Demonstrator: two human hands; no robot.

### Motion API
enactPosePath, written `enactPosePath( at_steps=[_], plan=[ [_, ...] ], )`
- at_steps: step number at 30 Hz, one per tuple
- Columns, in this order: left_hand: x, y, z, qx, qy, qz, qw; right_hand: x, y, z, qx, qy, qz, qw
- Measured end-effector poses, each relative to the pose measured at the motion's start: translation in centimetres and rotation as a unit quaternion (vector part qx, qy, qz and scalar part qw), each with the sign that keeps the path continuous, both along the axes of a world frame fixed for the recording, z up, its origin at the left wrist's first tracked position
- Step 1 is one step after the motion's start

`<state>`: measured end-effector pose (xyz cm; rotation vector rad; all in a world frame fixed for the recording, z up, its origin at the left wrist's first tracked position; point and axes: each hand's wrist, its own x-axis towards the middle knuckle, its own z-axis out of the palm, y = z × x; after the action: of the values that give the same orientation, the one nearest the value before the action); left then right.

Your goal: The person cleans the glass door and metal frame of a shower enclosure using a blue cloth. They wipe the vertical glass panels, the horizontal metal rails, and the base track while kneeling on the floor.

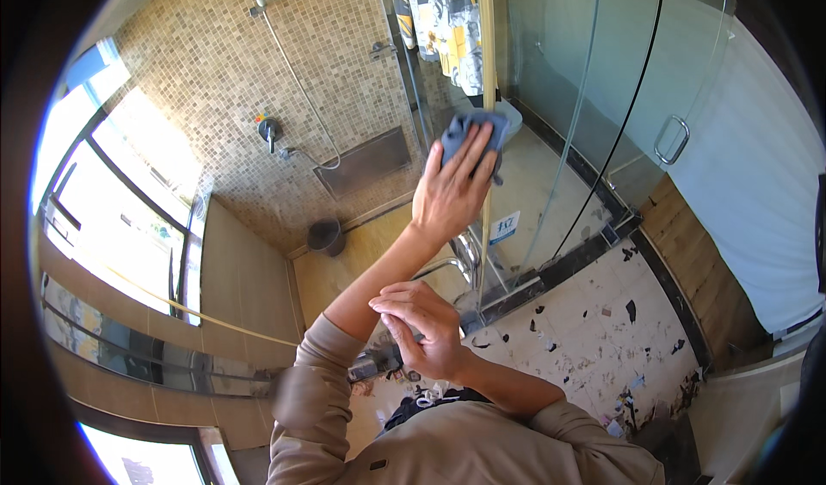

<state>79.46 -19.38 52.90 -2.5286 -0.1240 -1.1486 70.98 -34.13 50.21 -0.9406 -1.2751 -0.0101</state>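
Note:
My left hand (452, 191) is raised ahead of me with its back towards the camera. Its fingers press on a crumpled blue-grey cloth (474, 138), which lies over the pale yellow edge strip (488, 65) of a glass shower panel. Lower down and nearer my chest, my right hand (426, 330) hangs in the air, fingers together and loosely bent, thumb slightly apart, with nothing visible in it. A chrome door handle (469, 259) shows beside the strip, below the cloth. Close by, a blue-and-white sticker (504, 227) with writing is on the glass.
A glass door with a metal handle (672, 139) stands at the right. Dark scraps and debris litter the tiled floor (581, 330), bordered by a dark stone threshold (561, 269). Behind the glass are a bucket (325, 236), a shower valve (269, 130) and a toilet (510, 116). Windows (129, 207) are left.

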Motion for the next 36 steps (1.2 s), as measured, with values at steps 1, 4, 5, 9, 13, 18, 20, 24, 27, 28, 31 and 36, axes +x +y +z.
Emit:
enactPosePath(
  at_steps=[1,4,5,9,13,18,20,24,27,28,31,36],
  plan=[
    [-0.7,0.3,-2.3,-0.001,0.024,0.003,1.0,-0.3,0.0,-0.1,-0.002,0.006,0.012,1.0],
    [-2.4,0.6,-7.9,-0.014,0.083,0.004,0.996,-0.7,0.1,-0.8,-0.007,0.006,0.036,0.999],
    [-3.1,0.5,-9.1,-0.027,0.104,0.005,0.994,-0.9,0.1,-0.7,-0.009,0.009,0.04,0.999],
    [-5.2,1.2,-11.1,-0.03,0.189,0.016,0.981,-1.7,0.2,-1.3,-0.033,0.006,0.055,0.998],
    [-6.2,1.8,-7.9,-0.017,0.164,0.004,0.986,-2.0,0.0,-1.7,-0.056,-0.009,0.071,0.996],
    [-4.6,2.6,3.1,0.046,-0.052,0.058,0.996,-2.3,0.2,-1.3,-0.1,0.008,0.093,0.991],
    [-5.3,3.1,8.4,0.066,-0.136,0.104,0.983,-2.3,0.3,-1.1,-0.095,0.006,0.095,0.991],
    [-7.3,3.3,13.0,0.05,-0.248,0.194,0.948,-2.7,0.5,-1.3,-0.092,0.017,0.111,0.989],
    [-6.1,3.8,10.0,0.071,-0.218,0.157,0.961,-2.9,0.7,-1.5,-0.103,0.012,0.128,0.986],
    [-6.1,3.9,8.1,0.08,-0.182,0.153,0.968,-3.0,0.6,-1.3,-0.103,0.007,0.13,0.986],
    [-5.4,2.8,0.7,0.03,-0.074,0.034,0.996,-2.5,0.7,-1.4,-0.1,0.001,0.118,0.988],
    [-8.6,2.7,-6.3,-0.003,0.04,0.033,0.999,-3.0,0.9,-1.8,-0.106,0.022,0.141,0.984]
  ],
)
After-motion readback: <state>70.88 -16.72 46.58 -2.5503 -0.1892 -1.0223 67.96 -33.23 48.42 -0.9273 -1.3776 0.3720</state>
